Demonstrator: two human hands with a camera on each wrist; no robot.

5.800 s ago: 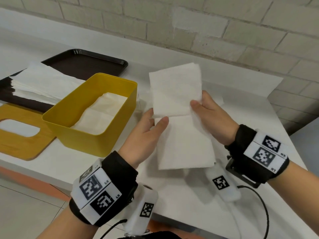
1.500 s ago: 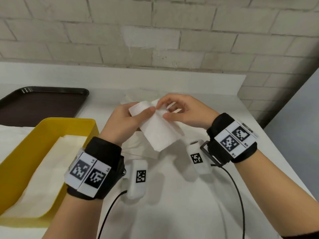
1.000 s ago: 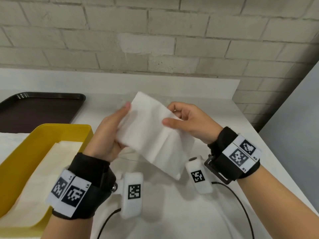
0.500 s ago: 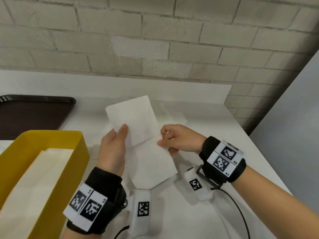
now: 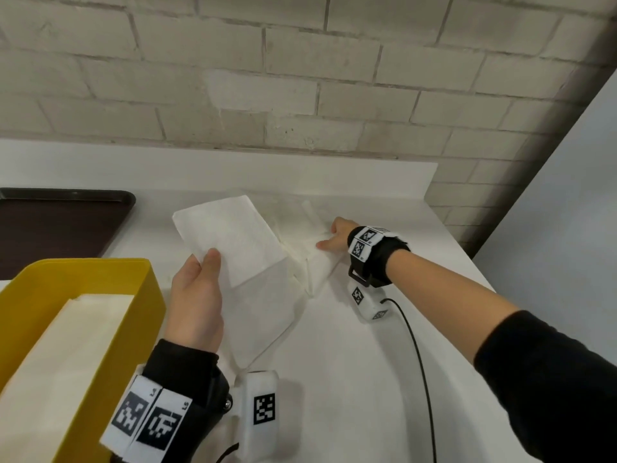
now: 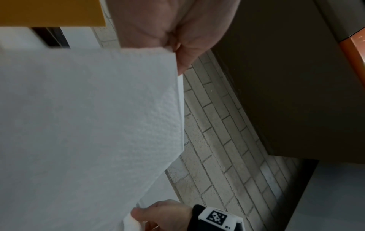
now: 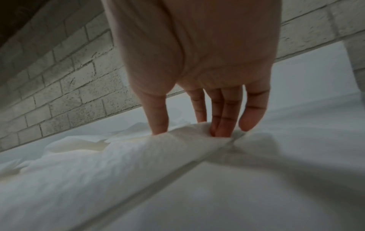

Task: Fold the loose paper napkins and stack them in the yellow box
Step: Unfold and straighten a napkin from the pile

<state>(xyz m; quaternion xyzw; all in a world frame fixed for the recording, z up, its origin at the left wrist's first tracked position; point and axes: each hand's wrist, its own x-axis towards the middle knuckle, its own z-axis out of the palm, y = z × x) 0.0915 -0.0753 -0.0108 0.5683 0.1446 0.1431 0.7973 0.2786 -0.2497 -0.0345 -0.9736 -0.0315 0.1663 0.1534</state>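
Half a second ago both my hands met on one napkin. Now my left hand (image 5: 195, 297) alone pinches the folded napkin (image 5: 233, 238) by a corner, held above the tabletop (image 5: 350, 379) beside the yellow box (image 5: 110, 332), whose near end is cut off. My right hand (image 5: 335, 236) has reached to the loose napkins (image 5: 300, 259), fingers (image 7: 227, 118) nearly straight, tips pressing into a fold. The wrist markers' print is too small to read.
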